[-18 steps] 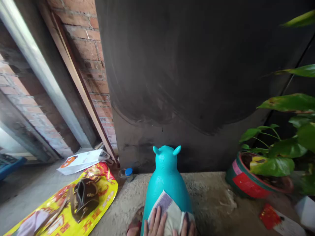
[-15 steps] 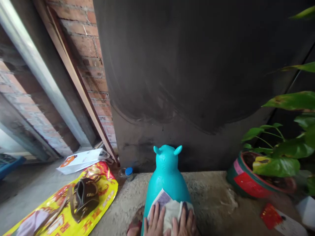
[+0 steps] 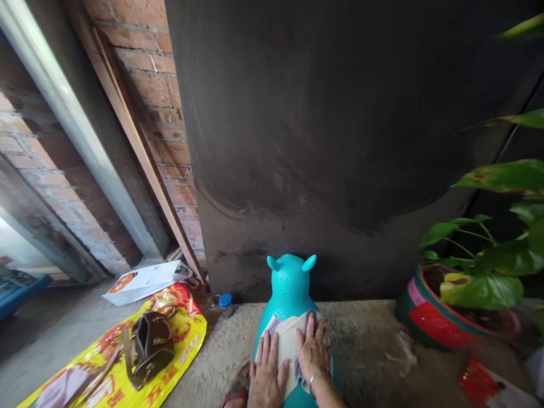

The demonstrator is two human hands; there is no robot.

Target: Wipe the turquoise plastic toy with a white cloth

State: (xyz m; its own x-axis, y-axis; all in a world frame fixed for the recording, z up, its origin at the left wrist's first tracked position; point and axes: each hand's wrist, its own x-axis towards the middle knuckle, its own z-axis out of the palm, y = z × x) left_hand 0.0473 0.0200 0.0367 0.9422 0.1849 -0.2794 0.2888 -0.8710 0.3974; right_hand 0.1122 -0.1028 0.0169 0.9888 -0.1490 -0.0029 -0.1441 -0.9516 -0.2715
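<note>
Our left hand [image 3: 267,371] flat, fingers spread, pressing cloth [image 3: 289,351] onto teal toy animal [image 3: 291,283]; our right hand [image 3: 313,351] likewise flat on cloth. We count two hands, one cloth, one toy, two ears. Toy on concrete floor [image 3: 365,334], ears toward dark wall [image 3: 340,141], long axis running away from us. Nearby: blue-capped jar [image 3: 225,303], potted plant [image 3: 459,306], brown bag [image 3: 148,345] on yellow sheet [image 3: 178,340].
</note>
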